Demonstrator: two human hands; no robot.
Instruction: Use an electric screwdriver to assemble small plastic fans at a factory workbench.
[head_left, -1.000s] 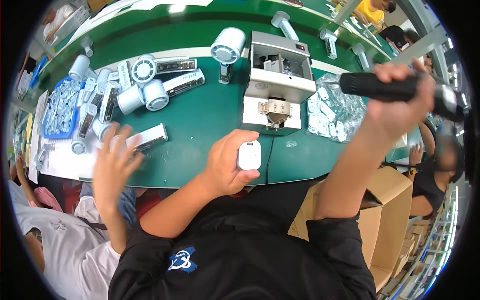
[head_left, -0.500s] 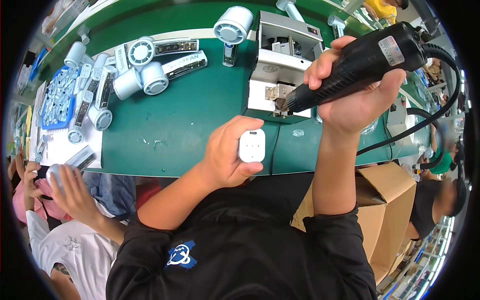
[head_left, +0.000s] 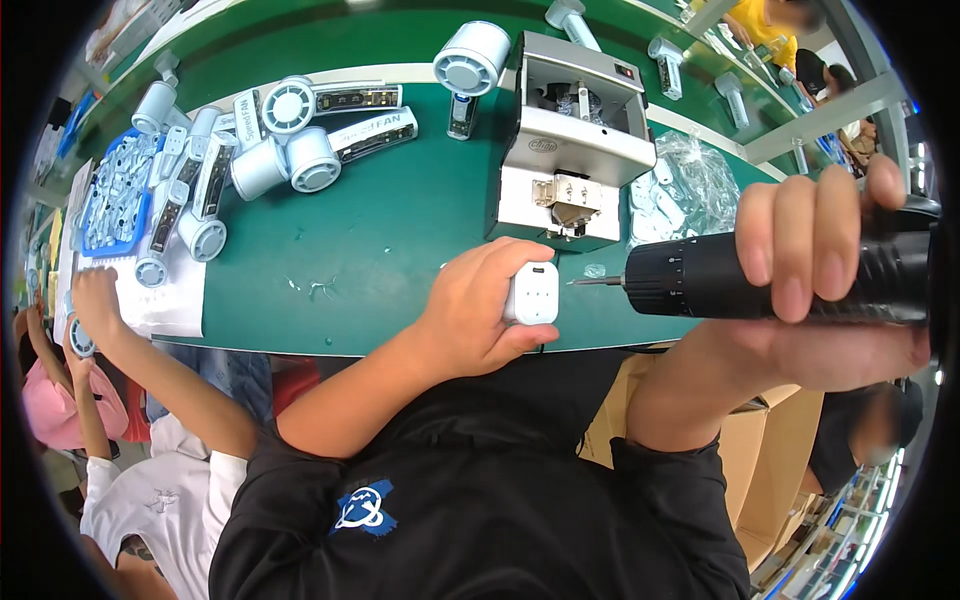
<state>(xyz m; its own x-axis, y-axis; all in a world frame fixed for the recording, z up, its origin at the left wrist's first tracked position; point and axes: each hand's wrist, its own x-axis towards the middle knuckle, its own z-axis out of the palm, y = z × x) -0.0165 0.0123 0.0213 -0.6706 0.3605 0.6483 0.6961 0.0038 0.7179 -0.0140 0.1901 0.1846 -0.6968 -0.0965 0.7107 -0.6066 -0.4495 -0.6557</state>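
Note:
My left hand (head_left: 480,305) is closed around a small white plastic housing (head_left: 537,292). Its rounded-square end faces up, showing a dark slot and several small holes; whatever lies behind that end is hidden by my palm. To the right, my right hand (head_left: 810,265) wraps a black electric screwdriver (head_left: 690,275), held nearly level. The thin metal bit (head_left: 600,281) points left at the housing, with a gap between them. Just beyond both hands stands a grey and white screw feeder (head_left: 565,140) with a metal pickup block (head_left: 570,200) at its front.
Several pale blue handheld fans (head_left: 315,160) lie at the left by a blue tray (head_left: 112,195) of small parts. Another fan (head_left: 470,58) is left of the feeder. A plastic bag (head_left: 700,180) with white parts lies right. A co-worker's arm (head_left: 170,370) reaches in from the left; a cardboard box (head_left: 765,470) stands below right.
The screwdriver has moved from the feeder's pickup block down and right, turning level with its bit toward the housing. My left hand has shifted slightly right. The co-worker's arm has moved up.

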